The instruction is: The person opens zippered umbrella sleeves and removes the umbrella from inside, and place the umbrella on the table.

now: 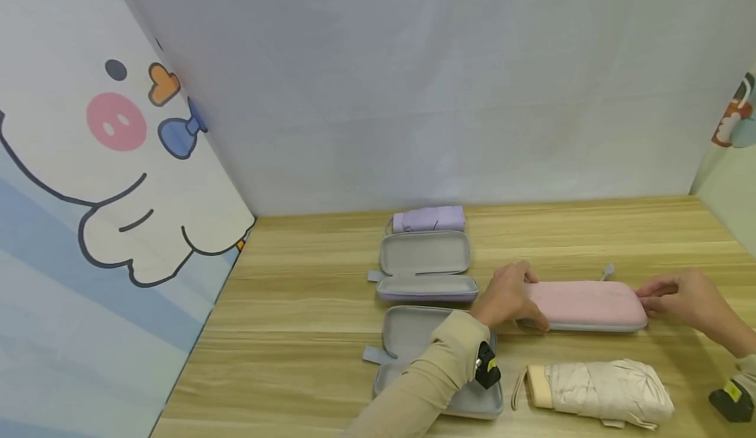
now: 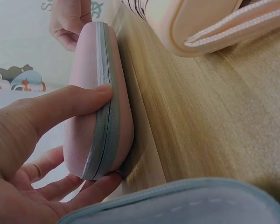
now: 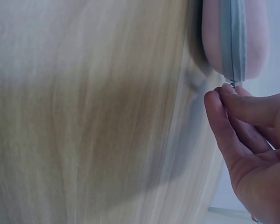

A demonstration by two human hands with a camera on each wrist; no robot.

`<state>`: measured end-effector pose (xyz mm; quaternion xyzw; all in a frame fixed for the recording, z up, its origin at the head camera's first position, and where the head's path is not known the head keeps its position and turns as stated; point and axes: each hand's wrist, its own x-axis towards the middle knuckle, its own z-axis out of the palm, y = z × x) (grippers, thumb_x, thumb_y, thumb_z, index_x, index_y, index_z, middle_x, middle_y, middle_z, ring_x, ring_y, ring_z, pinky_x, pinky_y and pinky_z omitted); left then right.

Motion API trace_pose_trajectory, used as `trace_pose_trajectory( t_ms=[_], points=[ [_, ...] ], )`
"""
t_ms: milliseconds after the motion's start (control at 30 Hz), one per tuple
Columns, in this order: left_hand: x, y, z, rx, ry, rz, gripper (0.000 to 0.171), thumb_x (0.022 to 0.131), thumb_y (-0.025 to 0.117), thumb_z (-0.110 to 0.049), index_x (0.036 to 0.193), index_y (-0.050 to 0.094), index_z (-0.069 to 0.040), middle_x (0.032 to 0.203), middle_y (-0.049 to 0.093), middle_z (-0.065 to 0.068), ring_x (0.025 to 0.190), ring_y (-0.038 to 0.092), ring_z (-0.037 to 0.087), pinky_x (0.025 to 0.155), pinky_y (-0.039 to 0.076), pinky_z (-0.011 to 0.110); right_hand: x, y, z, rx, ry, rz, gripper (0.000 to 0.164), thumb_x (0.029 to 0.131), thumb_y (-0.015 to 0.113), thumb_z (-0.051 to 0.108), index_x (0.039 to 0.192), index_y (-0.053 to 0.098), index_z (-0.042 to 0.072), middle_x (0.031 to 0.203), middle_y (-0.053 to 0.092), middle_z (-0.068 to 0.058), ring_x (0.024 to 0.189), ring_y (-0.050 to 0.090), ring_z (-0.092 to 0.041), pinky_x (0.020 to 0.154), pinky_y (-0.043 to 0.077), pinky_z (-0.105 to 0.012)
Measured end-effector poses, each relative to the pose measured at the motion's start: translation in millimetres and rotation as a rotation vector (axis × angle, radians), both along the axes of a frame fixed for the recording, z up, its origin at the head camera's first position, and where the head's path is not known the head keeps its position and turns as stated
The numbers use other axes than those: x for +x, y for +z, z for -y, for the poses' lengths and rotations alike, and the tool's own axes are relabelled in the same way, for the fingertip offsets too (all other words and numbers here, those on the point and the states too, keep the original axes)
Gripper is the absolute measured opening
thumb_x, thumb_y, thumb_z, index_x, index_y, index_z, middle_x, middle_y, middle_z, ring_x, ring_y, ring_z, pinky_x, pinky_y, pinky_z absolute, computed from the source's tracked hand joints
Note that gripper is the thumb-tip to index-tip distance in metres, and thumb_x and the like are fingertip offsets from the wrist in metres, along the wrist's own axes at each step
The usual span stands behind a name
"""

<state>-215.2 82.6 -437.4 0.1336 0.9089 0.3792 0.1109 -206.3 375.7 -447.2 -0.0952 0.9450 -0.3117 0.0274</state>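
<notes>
A pink zip case [image 1: 585, 305] lies closed on the table at the right of the head view, its grey zipper [image 2: 102, 135] running along the side. My left hand [image 1: 508, 295] grips the case's left end; the left wrist view has the thumb lying across the zipper and the fingers around the end. At the opposite end, my right hand [image 1: 688, 300] pinches the small metal zipper pull [image 3: 233, 85] between thumb and fingers, and the fingertips hide most of it. A grey tab [image 1: 608, 272] sticks out behind the case.
In front of the pink case lies a folded cream umbrella [image 1: 608, 389] with a wrist strap. Left of it, an opened grey-lined case [image 1: 413, 326] sits partly behind my left forearm. Farther back are an opened purple case [image 1: 425, 254] and a folded purple umbrella [image 1: 434, 219].
</notes>
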Motion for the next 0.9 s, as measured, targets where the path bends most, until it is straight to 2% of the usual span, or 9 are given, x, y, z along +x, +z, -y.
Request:
trace_pose_trajectory(
  t_ms=[300, 567, 900],
  points=[
    [0.9, 2.6, -0.1, -0.011, 0.008, 0.003, 0.068, 0.044, 0.097, -0.018, 0.101, 0.060, -0.017, 0.095, 0.058, -0.010, 0.081, 0.050, 0.002, 0.070, 0.044, 0.017, 2.8, -2.1, -3.1, 0.017, 0.006, 0.018, 0.006, 0.079, 0.071, 0.001, 0.084, 0.072, -0.001, 0.078, 0.070, -0.011, 0.064, 0.058, 0.003, 0.056, 0.049, -0.020],
    [1.5, 3.3, 0.2, -0.019, 0.003, -0.017, 0.068, 0.043, 0.097, -0.019, 0.100, 0.061, -0.016, 0.095, 0.059, -0.010, 0.083, 0.051, 0.002, 0.070, 0.044, 0.017, 6.3, -6.0, -4.1, 0.035, 0.018, -0.056, 0.004, 0.077, 0.073, 0.002, 0.080, 0.072, 0.001, 0.074, 0.069, -0.007, 0.063, 0.056, 0.007, 0.055, 0.048, -0.018],
    [0.8, 0.7, 0.7, 0.000, 0.007, -0.004, 0.067, 0.045, 0.097, -0.018, 0.100, 0.060, -0.017, 0.098, 0.060, -0.010, 0.082, 0.051, 0.002, 0.068, 0.044, 0.017, 8.9, -9.7, -5.8, 0.027, 0.013, -0.030, 0.005, 0.077, 0.074, 0.003, 0.081, 0.071, 0.001, 0.075, 0.069, -0.008, 0.062, 0.057, 0.006, 0.055, 0.050, -0.022]
  ],
)
